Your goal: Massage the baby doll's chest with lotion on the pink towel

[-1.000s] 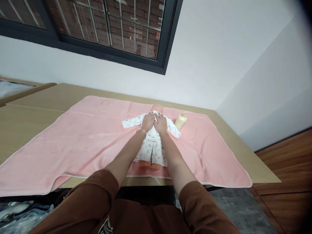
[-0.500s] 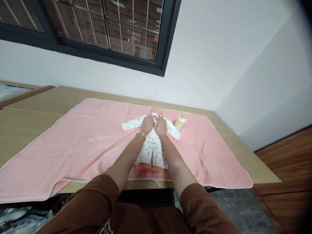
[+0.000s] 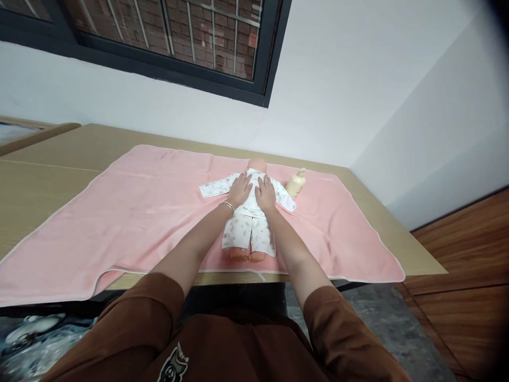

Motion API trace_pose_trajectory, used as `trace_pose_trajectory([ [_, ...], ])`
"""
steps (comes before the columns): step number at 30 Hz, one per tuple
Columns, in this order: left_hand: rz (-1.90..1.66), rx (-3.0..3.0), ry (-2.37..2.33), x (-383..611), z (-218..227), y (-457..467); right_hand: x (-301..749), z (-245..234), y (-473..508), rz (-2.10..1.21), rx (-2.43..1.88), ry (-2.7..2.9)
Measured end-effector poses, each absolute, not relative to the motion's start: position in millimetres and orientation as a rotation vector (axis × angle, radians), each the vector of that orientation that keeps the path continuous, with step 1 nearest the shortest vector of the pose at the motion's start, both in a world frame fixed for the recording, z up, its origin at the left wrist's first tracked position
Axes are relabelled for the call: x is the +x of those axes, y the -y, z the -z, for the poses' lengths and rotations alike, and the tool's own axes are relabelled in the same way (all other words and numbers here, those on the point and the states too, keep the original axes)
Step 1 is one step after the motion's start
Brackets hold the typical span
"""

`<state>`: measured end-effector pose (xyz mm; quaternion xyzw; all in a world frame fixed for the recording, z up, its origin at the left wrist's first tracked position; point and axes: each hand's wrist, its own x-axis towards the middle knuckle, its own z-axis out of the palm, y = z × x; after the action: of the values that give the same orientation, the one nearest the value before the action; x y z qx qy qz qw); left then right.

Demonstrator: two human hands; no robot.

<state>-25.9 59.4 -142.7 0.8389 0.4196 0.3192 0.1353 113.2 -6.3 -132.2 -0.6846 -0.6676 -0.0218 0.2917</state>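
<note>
A baby doll point(image 3: 249, 232) in white printed clothes lies on its back on a pink blanket point(image 3: 151, 212), head toward the wall. My left hand point(image 3: 240, 190), with a bracelet at the wrist, lies flat on the doll's chest, fingers stretched out. Beside it, my right hand point(image 3: 265, 193) also rests flat and open on the chest. The two hands almost touch. The doll's bare feet show below the trousers.
A cream bottle point(image 3: 296, 183) lies on the blanket just right of the doll's arm. The blanket covers a wooden table point(image 3: 47, 175) against a white wall under a barred window. The table's front edge is near my body; wooden floor lies to the right.
Both hands have stayed on the doll's chest, sliding slightly. The view has shifted a little with my head.
</note>
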Motion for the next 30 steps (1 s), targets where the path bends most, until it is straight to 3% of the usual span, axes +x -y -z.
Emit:
trace_pose_trajectory([
  [13,-0.786,2.113,-1.288,-50.1,153.8,8.2,115.3,165.0,81.9,-0.647,-1.694,1.515],
  [19,-0.846,1.931,-1.289,-60.9,159.8,44.7,101.2,172.1,115.3,-0.651,-1.539,1.318],
  [30,-0.828,1.88,-1.335,-45.7,140.6,-5.0,108.5,148.7,61.0,-0.708,-1.573,1.235],
])
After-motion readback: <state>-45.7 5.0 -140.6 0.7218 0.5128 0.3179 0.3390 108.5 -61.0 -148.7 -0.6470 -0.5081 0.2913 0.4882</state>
